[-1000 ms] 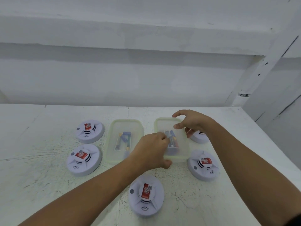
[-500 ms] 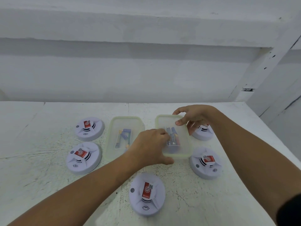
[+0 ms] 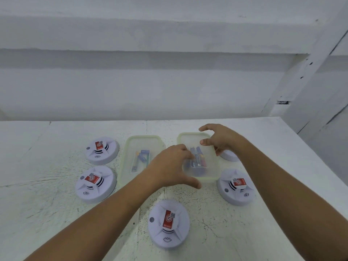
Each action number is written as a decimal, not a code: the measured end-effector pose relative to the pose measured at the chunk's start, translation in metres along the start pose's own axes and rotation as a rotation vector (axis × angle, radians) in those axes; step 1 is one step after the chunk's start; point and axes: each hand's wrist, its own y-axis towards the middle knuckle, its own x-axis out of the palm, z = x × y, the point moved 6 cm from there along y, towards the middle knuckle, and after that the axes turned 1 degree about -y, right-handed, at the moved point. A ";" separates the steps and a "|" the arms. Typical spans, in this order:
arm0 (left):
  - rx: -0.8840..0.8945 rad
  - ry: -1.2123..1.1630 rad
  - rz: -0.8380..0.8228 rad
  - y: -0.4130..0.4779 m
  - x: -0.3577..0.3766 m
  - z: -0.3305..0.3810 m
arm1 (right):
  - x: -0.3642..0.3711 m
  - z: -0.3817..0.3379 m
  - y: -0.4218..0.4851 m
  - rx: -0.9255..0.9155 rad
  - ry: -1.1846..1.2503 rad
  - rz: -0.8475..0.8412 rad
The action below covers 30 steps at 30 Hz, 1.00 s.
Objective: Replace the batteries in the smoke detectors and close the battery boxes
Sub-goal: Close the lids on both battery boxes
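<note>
Two translucent battery boxes with pale green rims lie side by side on the white table, the left box [image 3: 131,147] and the right box [image 3: 211,166]. Batteries [image 3: 197,160] show through the right box's lid, and a few more batteries [image 3: 140,159] lie in the left box. My left hand [image 3: 169,166] grips the right box's near left edge, fingers on top and thumb at the near corner. My right hand [image 3: 220,138] curls over its far right corner. Several white smoke detectors with red labels surround the boxes; the nearest detector [image 3: 168,223] is at the front.
Two detectors [image 3: 102,150] [image 3: 95,183] lie left of the boxes. On the right sit one detector [image 3: 236,186] and another detector [image 3: 228,156], half hidden by my right wrist. A white wall [image 3: 169,81] backs the table, whose right edge [image 3: 301,140] runs diagonally.
Both hands stay on the right box. My right hand has shifted slightly left over the box's far corner, with its fingers spread wider. The boxes and detectors have not moved.
</note>
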 end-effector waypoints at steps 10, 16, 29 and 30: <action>-0.163 -0.022 0.471 -0.057 -0.040 -0.058 | 0.053 -0.001 -0.071 -0.283 -0.381 0.358; -0.370 0.077 0.255 -0.090 -0.007 -0.087 | 0.086 0.014 -0.079 -0.288 -0.622 0.359; -0.388 -0.133 0.268 -0.029 -0.016 -0.110 | 0.072 -0.021 -0.004 -0.324 -0.644 0.368; -0.386 -0.142 0.282 -0.022 -0.019 -0.114 | 0.070 -0.024 0.003 -0.324 -0.641 0.362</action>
